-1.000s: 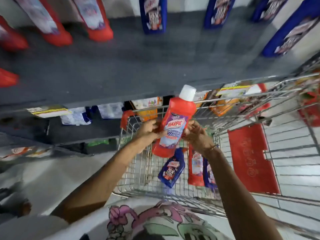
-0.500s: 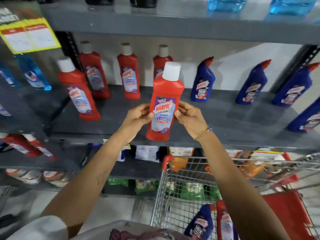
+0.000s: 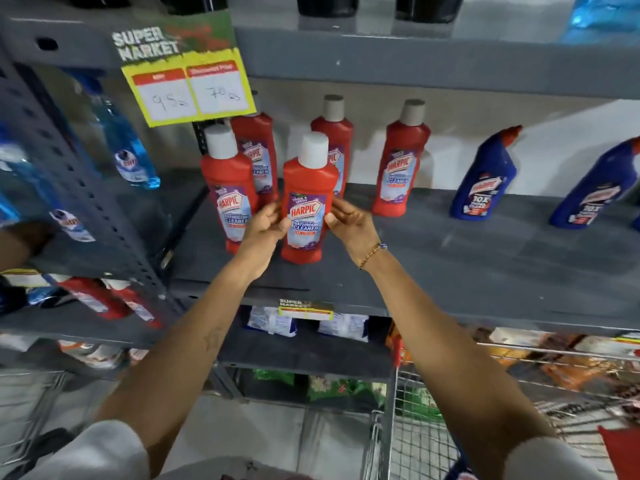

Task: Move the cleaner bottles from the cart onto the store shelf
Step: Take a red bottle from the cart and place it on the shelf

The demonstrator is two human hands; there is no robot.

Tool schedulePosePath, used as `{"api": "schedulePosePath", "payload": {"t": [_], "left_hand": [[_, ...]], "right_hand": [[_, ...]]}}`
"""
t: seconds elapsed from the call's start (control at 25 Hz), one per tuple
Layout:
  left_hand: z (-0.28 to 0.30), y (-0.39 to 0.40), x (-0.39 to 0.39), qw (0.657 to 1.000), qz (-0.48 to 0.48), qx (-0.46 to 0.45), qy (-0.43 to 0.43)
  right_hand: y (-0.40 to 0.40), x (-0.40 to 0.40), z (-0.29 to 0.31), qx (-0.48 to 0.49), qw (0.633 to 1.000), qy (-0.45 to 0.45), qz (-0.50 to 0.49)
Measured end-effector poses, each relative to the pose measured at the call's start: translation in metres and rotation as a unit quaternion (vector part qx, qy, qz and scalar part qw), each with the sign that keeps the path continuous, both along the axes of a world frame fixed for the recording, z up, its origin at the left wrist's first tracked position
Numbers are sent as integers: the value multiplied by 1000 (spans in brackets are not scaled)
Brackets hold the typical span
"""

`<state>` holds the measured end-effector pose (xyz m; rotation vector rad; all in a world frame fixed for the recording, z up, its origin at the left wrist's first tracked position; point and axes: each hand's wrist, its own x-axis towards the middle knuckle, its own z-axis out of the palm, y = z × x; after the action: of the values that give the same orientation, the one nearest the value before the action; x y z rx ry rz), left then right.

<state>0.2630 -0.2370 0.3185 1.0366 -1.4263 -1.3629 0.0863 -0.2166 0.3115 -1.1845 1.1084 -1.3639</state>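
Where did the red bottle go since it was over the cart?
Both hands, left hand and right hand, lifted the red white-capped cleaner bottle up from the cart onto the grey metal shelf. It now stands upright there. Both hands never let go.

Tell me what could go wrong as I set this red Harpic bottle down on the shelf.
1. The red Harpic bottle stands near the shelf's front edge; letting go carelessly could tip it off.
2. The left hand sits right against the neighboring red bottle; pulling back may knock it over.
3. Both the left hand and the right hand grip only with fingertips, so the bottle could slip.
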Motion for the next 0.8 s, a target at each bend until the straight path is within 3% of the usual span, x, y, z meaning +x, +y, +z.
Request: {"api": "schedulePosePath", "payload": {"t": [0.32, 0.48, 0.56, 0.8], "left_hand": [[-11, 4, 6, 1000, 16, -14, 10], [-16, 44, -2, 974, 182, -94, -95], [-21, 80, -18, 959, 240, -123, -87], [-49, 142, -99, 994, 33, -74, -73]], "right_hand": [[-4, 12, -2, 10, 1000, 12, -15], [11, 19, 10, -9, 999, 7, -42], [29, 13, 8, -14, 993, 21, -115], [153, -50, -48, 17, 960, 126, -251]]}}
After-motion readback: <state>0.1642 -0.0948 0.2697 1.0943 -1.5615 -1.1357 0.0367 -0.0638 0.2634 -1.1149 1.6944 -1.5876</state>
